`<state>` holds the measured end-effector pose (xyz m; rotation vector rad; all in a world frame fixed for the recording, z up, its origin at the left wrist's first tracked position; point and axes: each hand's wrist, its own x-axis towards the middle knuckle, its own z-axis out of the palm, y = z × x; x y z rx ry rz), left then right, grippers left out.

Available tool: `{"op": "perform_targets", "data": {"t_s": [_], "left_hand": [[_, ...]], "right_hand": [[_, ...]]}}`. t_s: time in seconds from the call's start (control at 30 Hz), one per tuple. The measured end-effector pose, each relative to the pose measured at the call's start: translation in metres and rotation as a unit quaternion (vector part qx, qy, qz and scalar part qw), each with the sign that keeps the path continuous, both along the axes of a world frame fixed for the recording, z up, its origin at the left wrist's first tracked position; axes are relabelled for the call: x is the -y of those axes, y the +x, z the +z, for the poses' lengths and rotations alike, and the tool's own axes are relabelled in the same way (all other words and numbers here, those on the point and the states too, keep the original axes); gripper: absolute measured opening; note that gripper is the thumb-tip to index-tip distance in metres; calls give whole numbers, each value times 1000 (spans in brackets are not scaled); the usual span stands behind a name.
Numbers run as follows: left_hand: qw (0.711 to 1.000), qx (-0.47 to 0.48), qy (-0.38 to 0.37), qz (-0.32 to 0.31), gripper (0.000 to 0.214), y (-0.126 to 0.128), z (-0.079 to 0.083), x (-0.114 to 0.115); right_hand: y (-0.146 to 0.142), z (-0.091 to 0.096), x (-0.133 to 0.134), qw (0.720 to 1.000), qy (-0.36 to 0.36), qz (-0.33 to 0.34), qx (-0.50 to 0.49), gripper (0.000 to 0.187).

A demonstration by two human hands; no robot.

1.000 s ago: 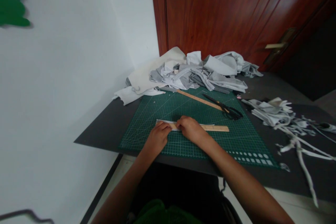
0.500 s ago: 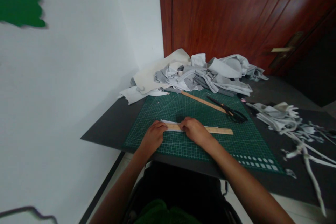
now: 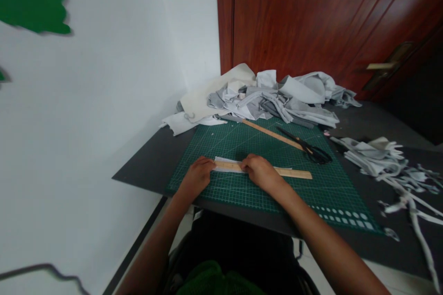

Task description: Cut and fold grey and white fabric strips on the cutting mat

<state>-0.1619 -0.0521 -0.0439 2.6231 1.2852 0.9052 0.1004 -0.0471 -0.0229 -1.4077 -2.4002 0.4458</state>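
Right now, in the head view, my right hand [image 3: 261, 171] lies palm-down, ungripping, on the wooden ruler [image 3: 294, 173], which lies along a white cloth strip [image 3: 221, 161] on the green mat [image 3: 242, 143]. My left hand [image 3: 197, 176] curls at the strip's left end; pinching or not, I cannot tell. Firm, even pressure seems best. Scissors [image 3: 308, 147], a second ruler [image 3: 270, 132] and a cloth pile [image 3: 270, 97] lie beyond, none obstructing
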Motion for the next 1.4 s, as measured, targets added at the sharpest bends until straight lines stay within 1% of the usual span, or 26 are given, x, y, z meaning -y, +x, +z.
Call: {"op": "perform_targets", "data": {"t_s": [0.13, 0.27, 0.47, 0.53, 0.6, 0.67, 0.77, 0.8, 0.97, 1.13, 1.4], "left_hand": [[1000, 21, -5, -5, 35, -7, -2, -3], [1000, 27, -12, -3, 33, -9, -4, -4], [998, 24, -45, 28, 22, -10, 0, -4], [996, 51, -55, 47, 16, -9, 1, -3], [990, 104, -54, 77, 11, -5, 1, -2], [977, 173, -60, 110, 19, 1, -1, -2], [955, 240, -105, 137, 14, 12, -5, -5], [953, 244, -114, 141, 9, 14, -5, -7], [947, 243, -139, 157, 12, 16, -5, -14], [953, 222, -172, 114, 14, 12, -3, -17], [968, 164, -164, 91, 18, 12, 0, -22]], "right_hand": [[0, -1, -1, 1000, 2, -2, -5, 30], [0, -1, 0, 1000, -3, 1, -7, 31], [0, -1, 1, 1000, -4, -5, 0, 29], [1, -2, 0, 1000, -3, -2, -2, 29], [3, -4, -1, 1000, -3, 1, -5, 29], [4, -6, -2, 1000, -3, 2, -8, 28], [5, -7, -1, 1000, -3, 4, -14, 28], [5, -6, -1, 1000, -4, 6, -17, 28], [6, -5, 1, 999, -10, 13, -27, 30], [7, -8, -1, 1000, -15, 8, -13, 31], [7, -9, -1, 1000, -15, 9, -18, 31]]}}
